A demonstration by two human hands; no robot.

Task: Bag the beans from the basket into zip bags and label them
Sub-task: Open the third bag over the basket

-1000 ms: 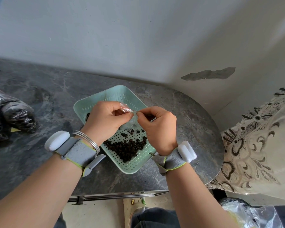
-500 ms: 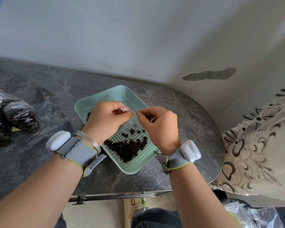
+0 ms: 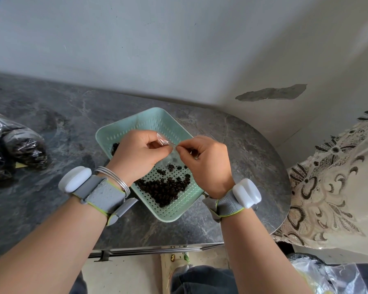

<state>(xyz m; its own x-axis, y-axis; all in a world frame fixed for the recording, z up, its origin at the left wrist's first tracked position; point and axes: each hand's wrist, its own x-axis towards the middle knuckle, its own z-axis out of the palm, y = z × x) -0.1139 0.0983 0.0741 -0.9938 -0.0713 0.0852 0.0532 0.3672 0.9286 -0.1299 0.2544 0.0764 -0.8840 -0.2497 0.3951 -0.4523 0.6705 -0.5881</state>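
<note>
Left hand [image 3: 138, 155]: fingers curled, thumb + forefinger pinching the top edge of a clear zip bag [image 3: 163, 142]. Right hand [image 3: 206, 164]: same grip, thumb + forefinger clamped on that edge, other fingers tucked in. The 2 pinches sit just beside each other w/ a short bit of edge taut btwn them.

Bag hangs down from the fingers, over the basket. The film is so clear that beans show thru it, so can't tell if any are inside or all lie beneath. Can't tell if the zip is sealed either.

Wrists: grey strap w/ white pod on each, left band [image 3: 98, 192] and right band [image 3: 240, 198]. Thin silver bangles [image 3: 115, 179] sit just ahead of the left strap.

Under the hands is a mint-green perforated basket [image 3: 134, 124], rectangular, sitting at an angle on the counter. Beans [image 3: 166, 187] are dark and heaped in its near part, w/ a few more showing by the left hand on the far side.

Counter [image 3: 51, 209]: dark grey marbled stone, rounded end at right, metal strip along the near edge. On it at far left, well apart from the basket, are filled bags [image 3: 23, 145] of dark beans, bunched together at the frame edge.

Wall [image 3: 157, 49] behind is pale, w/ a chipped patch [image 3: 272, 93] at right. Right of the counter hangs a cream lace cloth [image 3: 338, 187] w/ a dark floral pattern. Bottom right corner: crumpled clear plastic [image 3: 319, 274].
</note>
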